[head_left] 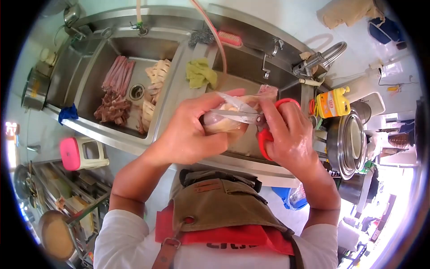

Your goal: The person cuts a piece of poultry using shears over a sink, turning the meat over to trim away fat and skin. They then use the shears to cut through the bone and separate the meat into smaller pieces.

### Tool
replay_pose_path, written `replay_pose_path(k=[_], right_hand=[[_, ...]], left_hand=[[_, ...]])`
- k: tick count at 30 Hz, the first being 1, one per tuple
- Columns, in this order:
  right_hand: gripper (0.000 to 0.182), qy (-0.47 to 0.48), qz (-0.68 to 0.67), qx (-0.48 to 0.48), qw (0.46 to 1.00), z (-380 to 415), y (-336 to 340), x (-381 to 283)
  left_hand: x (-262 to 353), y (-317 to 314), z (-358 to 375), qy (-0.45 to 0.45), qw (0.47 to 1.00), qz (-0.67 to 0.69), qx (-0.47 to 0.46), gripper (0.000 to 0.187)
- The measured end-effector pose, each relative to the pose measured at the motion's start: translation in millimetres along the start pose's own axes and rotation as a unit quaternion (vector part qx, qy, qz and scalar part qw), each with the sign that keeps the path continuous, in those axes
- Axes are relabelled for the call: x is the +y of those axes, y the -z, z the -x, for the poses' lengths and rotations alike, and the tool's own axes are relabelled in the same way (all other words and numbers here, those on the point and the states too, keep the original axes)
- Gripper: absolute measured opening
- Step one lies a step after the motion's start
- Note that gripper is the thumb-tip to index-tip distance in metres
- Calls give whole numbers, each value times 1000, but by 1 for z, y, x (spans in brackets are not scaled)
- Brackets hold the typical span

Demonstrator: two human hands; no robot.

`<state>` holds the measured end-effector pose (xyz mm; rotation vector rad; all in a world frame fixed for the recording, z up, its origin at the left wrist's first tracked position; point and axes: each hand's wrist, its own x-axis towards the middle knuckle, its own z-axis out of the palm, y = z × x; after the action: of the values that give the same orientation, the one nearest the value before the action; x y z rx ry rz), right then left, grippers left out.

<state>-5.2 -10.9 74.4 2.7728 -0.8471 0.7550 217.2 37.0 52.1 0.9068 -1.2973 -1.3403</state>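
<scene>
Scissors (247, 117) cross raw meat (234, 127) in left hand (190, 127).

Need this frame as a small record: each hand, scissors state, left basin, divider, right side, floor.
Left hand: holding a pale raw meat piece
Right hand: holding red-handled scissors
Scissors state: blades spread, at the meat; exact contact unclear
Left basin: long pink strips, dark reddish pieces, pale pieces; drain visible
Divider: green cloth
Right of sink: yellow jug, steel bowls
Floor, left: pink-topped stool
</scene>
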Motion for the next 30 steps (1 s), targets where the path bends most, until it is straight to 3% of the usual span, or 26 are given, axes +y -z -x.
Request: replay_pose_path(k=[4, 9, 11, 12, 14, 16, 17, 18, 20, 21, 22, 23, 25, 27, 30], right_hand=[[52, -9, -9, -9, 1000, 10, -7, 11], [39, -166, -242, 26, 956, 23, -28, 21], [32, -187, -286, 45, 939, 24, -38, 22], [38, -156, -266, -5, 951, 22, -32, 24], [39, -184, -304, 31, 934, 34, -42, 35], [29, -245, -294, 96, 919, 64, -70, 54], [22, -344, -441, 150, 815, 82, -94, 69], [20, -429, -570, 196, 673, 102, -121, 83], [27, -595, -557, 77, 575, 148, -179, 106], [31, -660, -413, -80, 622, 175, -212, 117], [29, -569, -285, -217, 740, 216, -252, 125], [28, -443, -142, -340, 817, 262, -289, 130], [24, -470, -188, -344, 791, 340, -336, 137], [24, -660, -207, -438, 574, 346, -333, 140], [23, -465, -231, -585, 622, 384, -368, 136]], left_hand=[[-11, 4, -7, 5, 1000, 11, -23, 54], [-26, 0, -16, 56, 998, 27, 10, 58], [-31, 1, -18, 89, 994, 59, 18, 57], [-33, 1, -19, 106, 991, 76, 19, 56], [-34, 4, -21, 115, 990, 79, 22, 56], [-36, 3, -27, 82, 994, 52, 49, 56], [-39, -1, -27, 48, 996, 21, 75, 55], [-42, -3, -27, 16, 995, -10, 101, 54], [-50, -1, -27, -49, 980, -150, 122, 51], [-55, 1, -28, -81, 964, -220, 128, 50], [-58, 3, -32, -157, 926, -317, 135, 43], [-61, 3, -38, -205, 905, -348, 133, 43], [-67, 2, -48, -297, 855, -407, 122, 43], [-67, -5, -54, -310, 796, -501, 135, 41], [-73, -12, -63, -331, 736, -576, 129, 43]])
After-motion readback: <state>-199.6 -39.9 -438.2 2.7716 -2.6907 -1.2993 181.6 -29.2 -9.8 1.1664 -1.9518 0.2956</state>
